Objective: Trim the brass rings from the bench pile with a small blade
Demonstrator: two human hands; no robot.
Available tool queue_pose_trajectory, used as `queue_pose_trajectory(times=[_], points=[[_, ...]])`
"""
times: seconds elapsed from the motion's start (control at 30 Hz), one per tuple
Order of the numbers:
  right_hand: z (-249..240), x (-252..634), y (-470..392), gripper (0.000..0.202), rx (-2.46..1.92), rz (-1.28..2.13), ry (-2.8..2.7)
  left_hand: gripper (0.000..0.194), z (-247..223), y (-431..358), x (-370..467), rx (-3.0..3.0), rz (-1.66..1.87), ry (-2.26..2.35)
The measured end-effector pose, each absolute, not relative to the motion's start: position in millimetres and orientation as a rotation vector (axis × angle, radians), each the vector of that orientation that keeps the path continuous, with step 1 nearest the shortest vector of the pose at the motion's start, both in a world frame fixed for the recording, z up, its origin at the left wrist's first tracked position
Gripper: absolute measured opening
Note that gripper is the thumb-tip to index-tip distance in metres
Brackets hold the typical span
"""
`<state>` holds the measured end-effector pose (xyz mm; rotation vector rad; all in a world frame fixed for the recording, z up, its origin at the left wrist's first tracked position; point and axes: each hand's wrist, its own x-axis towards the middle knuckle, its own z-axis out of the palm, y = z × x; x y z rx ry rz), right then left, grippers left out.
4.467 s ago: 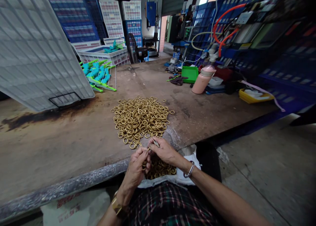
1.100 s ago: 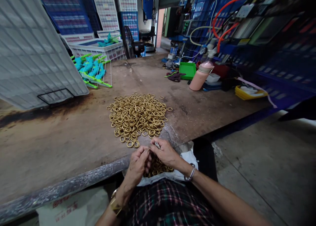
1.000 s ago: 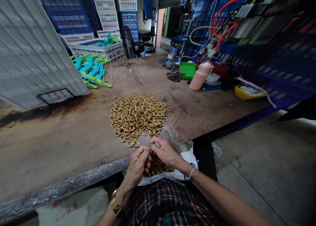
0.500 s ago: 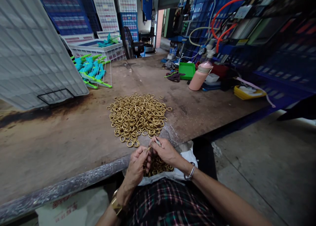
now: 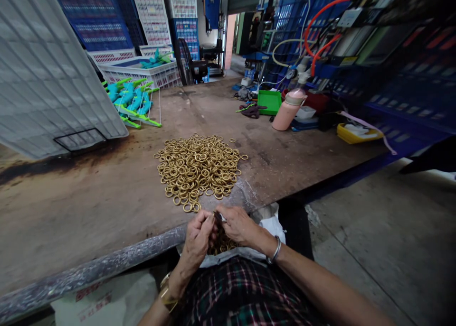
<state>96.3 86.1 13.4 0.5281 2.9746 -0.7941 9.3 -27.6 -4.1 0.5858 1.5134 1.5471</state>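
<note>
Nearest me: red print on the sack (image 5: 103, 297), too skewed to read. Table (image 5: 89, 198) has a film-wrapped front edge (image 5: 117, 256); it slants down to the person's left. Left hand (image 5: 197, 236): narrow pinch, a bit of gold at the tips, looks like a ring (image 5: 214, 214). Right hand (image 5: 240, 224): bent close beside it, pale sliver under the fingers; can't tell what, or whether it's gripped. Rings also lie below the hands, on white sheeting (image 5: 245, 253) in the lap.

Main pile (image 5: 199, 167) of gold rings sits just beyond the hands, a few strays at its rim. Wood stretches left to the tilted crate (image 5: 53, 74), right to the bottle (image 5: 287, 112) and yellow tray (image 5: 356, 134). Right edge drops to concrete floor (image 5: 370, 221).

Farther: toys (image 5: 137, 100), green tray (image 5: 270, 102). Machine plate (image 5: 349, 17) and tags on stacked crates (image 5: 151, 13): too small to read.
</note>
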Motion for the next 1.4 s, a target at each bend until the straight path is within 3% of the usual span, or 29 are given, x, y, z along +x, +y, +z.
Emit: queue_pose_trajectory(times=[0.33,0.53,0.87,1.07,1.23,1.4], points=[[8,97,104,0.024,0.750,-0.550,2.925,0.036,18,-38,27,0.551,1.481,1.346],[0,79,98,0.031,0.774,-0.565,3.033,0.024,-15,-44,32,0.058,1.293,1.102],[3,48,86,0.027,0.913,-0.322,2.927,0.002,-41,-34,34,-0.649,1.478,1.035],[-10,53,85,0.027,0.864,-0.286,3.043,0.011,-60,-32,33,-0.668,1.519,1.021],[-19,57,87,0.027,0.751,-0.317,3.143,0.033,-81,-32,27,-0.641,1.535,1.003],[-20,56,88,0.026,0.694,-0.355,3.158,0.026,-79,-27,25,-0.585,1.485,1.069]])
